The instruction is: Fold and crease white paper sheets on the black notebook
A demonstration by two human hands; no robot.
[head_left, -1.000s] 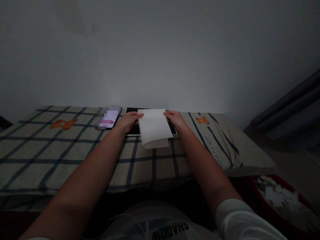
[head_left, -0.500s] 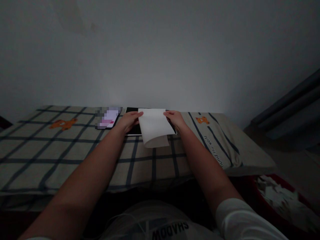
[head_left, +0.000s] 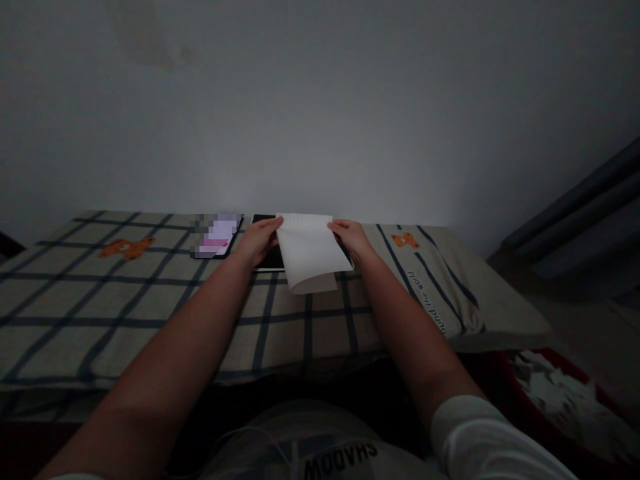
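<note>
Both hands hold one white sheet of paper [head_left: 310,253] lifted above the far edge of a bed covered in a plaid bedsheet [head_left: 150,300]. The left hand [head_left: 257,241] grips the sheet's upper left corner, its thumb lying on the near face and the other fingers tucked behind, so the corner is pinched between them. The right hand [head_left: 351,239] pinches the upper right corner in the same way, thumb on the front, fingers curled behind the paper. The sheet spans the gap between the two hands and hangs down from the fingertips; its lower part bends back, showing a second layer along the bottom edge.

Directly behind and under the paper a dark flat tablet [head_left: 273,257] lies on the bedsheet near the far edge, partly hidden by the sheet and the hands. Just to its left rests a phone with a lit screen [head_left: 217,235]. An orange bear print [head_left: 126,249] marks the sheet towards the far left corner, another the pillow [head_left: 450,293] at the right end of the bed. Beyond the near right corner stands a red basket of paper scraps [head_left: 555,393].
</note>
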